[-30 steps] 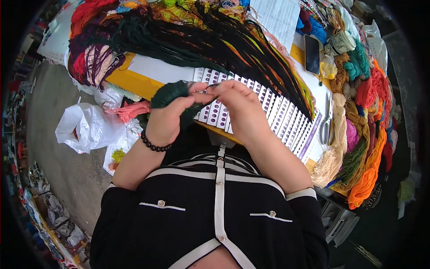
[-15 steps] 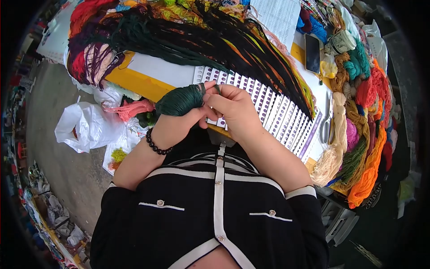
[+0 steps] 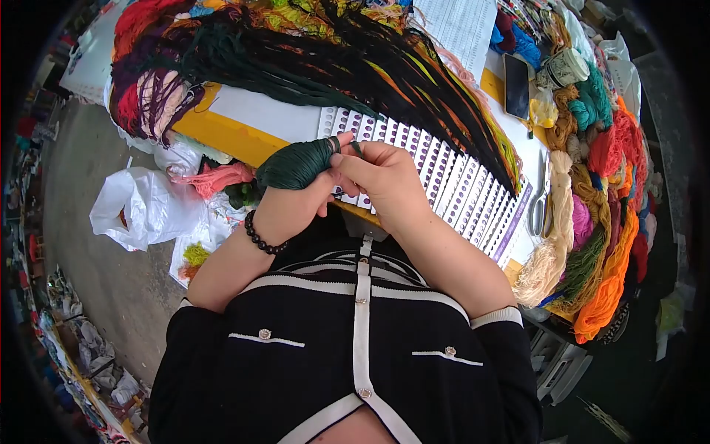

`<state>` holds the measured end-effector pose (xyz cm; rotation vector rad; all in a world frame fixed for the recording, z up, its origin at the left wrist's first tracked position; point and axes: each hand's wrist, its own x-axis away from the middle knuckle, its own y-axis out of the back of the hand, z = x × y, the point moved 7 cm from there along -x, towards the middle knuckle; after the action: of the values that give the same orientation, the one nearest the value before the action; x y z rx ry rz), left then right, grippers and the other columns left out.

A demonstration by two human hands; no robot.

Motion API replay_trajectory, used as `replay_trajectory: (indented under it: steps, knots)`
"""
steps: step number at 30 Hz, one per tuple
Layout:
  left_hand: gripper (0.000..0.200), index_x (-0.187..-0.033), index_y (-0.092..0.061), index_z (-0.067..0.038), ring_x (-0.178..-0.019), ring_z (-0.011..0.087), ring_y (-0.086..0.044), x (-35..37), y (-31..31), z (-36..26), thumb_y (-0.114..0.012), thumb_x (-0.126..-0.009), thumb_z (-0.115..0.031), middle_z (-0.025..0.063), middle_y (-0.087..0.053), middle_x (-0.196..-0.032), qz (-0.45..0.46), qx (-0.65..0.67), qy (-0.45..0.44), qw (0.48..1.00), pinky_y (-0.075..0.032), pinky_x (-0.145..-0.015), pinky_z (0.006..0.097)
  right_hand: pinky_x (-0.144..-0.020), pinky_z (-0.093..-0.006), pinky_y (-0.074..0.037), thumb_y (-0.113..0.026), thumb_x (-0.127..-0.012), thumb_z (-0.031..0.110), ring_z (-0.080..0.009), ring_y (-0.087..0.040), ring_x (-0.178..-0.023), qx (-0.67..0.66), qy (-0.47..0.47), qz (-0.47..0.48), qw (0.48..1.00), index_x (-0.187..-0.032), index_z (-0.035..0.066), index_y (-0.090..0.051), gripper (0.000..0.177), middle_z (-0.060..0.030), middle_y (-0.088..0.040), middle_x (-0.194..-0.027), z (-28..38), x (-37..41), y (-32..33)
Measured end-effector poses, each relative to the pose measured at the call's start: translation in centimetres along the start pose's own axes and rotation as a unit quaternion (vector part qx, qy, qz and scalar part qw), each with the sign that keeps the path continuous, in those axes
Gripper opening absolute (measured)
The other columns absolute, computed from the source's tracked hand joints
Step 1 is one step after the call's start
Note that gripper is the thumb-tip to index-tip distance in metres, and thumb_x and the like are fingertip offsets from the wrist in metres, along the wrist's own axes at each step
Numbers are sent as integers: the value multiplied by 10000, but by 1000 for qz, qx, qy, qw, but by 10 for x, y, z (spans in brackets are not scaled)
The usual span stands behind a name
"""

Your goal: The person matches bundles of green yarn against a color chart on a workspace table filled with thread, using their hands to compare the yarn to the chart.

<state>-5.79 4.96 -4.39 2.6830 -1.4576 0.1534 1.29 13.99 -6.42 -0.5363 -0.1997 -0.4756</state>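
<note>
A thick bundle of dark green thread [image 3: 294, 164] is wrapped around my left hand [image 3: 305, 201], covering its back and most of its fingers. One left fingertip shows past the bundle's right end. My right hand [image 3: 384, 177] is closed, thumb against fingers, at that same end, and a short bit of green thread stands up between its fingers. The two hands touch. Just beyond them lies a white card with rows of purple oval holes [image 3: 444, 185], partly covered by long black, orange and yellow threads [image 3: 414, 96].
Coloured skeins, among them an orange skein [image 3: 614, 274] and a cream skein [image 3: 558, 214], line the table's right side. Scissors [image 3: 540, 203], a phone [image 3: 516, 87] and a patterned cup [image 3: 563, 69] lie there too. White plastic bags [image 3: 140, 211] sit at left.
My right thumb and fingers have shifted slightly up and left against the bundle's end. My left fingers have curled a little. The bundle stays in nearly the same place.
</note>
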Motion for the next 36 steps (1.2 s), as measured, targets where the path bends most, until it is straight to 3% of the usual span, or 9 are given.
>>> replay_trajectory:
  steps: [11,13,16,21,23,25,28,31,36]
  knots:
    - [308,-1135,-575,19,-635,90,-564,1,9,12,-458,-957,-204,98,-664,-926,-5,110,8,994,-470,-632,217,-671,-248,-424,-615,-802,31,-121,-551,-696,-4,58,-33,998,-801,-12,-608,44,-67,-626,-868,22,10,-4]
    - [313,-1122,-560,25,-851,179,-613,-1,10,16,-422,-971,-212,114,-644,-984,2,265,-7,964,-479,-809,295,-795,-300,-440,-629,-763,1,-169,-568,-872,523,450,-135,711,-807,1,-593,57,-102,-604,-1022,77,33,-8]
    - [307,-1082,-547,-35,-904,237,-564,-1,66,1,-463,-948,-298,131,-585,-1079,48,443,-28,895,-425,-872,428,-838,-329,-446,-553,-839,99,-257,-563,-978,53,248,-39,967,-895,7,-589,114,-161,-587,-1131,105,27,28]
    - [178,-1056,-569,-37,-622,85,-463,17,275,49,-448,-948,-113,39,-596,-871,-66,596,-92,795,-410,-575,224,-541,-259,-337,-492,-883,111,-108,-367,-622,-264,244,196,912,-889,53,-432,84,-6,-382,-706,185,116,64]
    - [189,-1075,-556,-31,-563,59,-410,30,339,78,-451,-949,-124,37,-591,-855,-69,583,-86,805,-375,-528,194,-506,-217,-317,-490,-885,106,-97,-351,-574,-131,236,-16,963,-925,31,-473,86,-10,-389,-682,181,127,132]
    - [229,-1071,-561,-44,-554,39,-368,70,405,106,-418,-969,-191,30,-613,-861,-424,342,-78,835,-325,-495,184,-459,-202,-291,-542,-885,149,-77,-378,-544,22,226,-237,945,-904,37,-529,115,12,-408,-640,187,143,234]
    - [204,-1019,-586,-57,-539,31,-355,92,385,86,-451,-955,-197,-8,-640,-942,-585,158,-30,795,-316,-489,174,-540,-184,-391,-587,-867,155,-40,-508,-639,314,312,-546,711,-964,-1,-651,195,-14,-597,-765,237,213,334]
    - [212,-1066,-577,-59,-527,28,-340,55,311,71,-466,-943,-191,7,-640,-1029,-490,123,48,862,-302,-478,168,-694,-238,-455,-590,-852,155,-115,-571,-768,516,314,-570,557,-985,-17,-653,225,-43,-633,-836,249,214,315]
    - [345,-1214,-530,-43,-566,27,-379,-39,97,40,-531,-900,-185,60,-599,-1135,-49,332,178,925,-330,-495,144,-593,-247,-451,-674,-773,223,-102,-563,-581,477,122,-235,838,-888,55,-710,206,-37,-632,-639,99,29,176]
